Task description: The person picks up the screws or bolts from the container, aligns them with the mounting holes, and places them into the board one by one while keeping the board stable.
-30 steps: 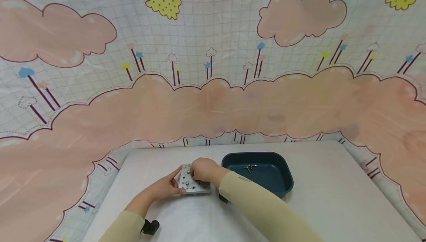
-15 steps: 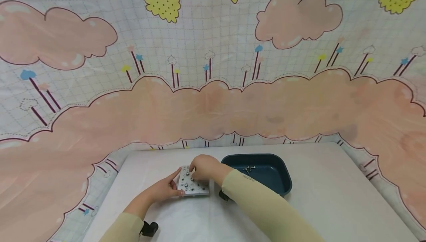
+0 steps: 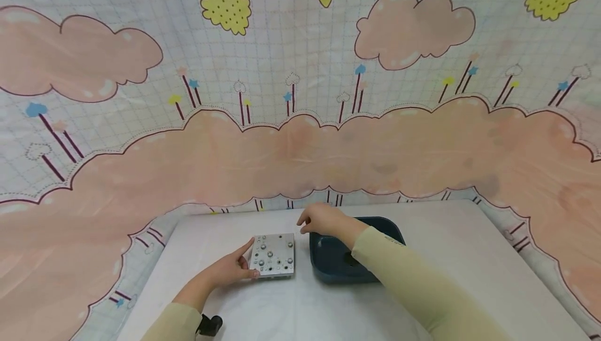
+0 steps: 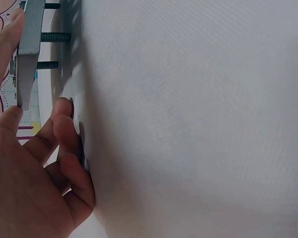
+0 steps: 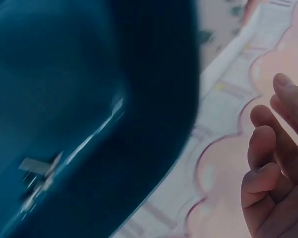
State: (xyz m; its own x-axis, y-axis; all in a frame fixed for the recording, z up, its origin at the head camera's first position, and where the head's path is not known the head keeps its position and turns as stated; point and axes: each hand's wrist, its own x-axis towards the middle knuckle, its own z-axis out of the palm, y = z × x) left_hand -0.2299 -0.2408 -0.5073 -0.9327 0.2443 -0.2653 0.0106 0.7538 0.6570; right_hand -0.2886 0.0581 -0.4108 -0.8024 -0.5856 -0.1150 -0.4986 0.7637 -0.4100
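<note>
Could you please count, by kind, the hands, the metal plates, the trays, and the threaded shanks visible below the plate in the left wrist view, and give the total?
Hands: 2, left hand and right hand
Metal plate: 1
Dark blue tray: 1
Threaded shanks: 3
Total: 7

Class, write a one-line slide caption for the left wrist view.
A left hand holds a metal plate, its screws poking out toward the white table.
</note>
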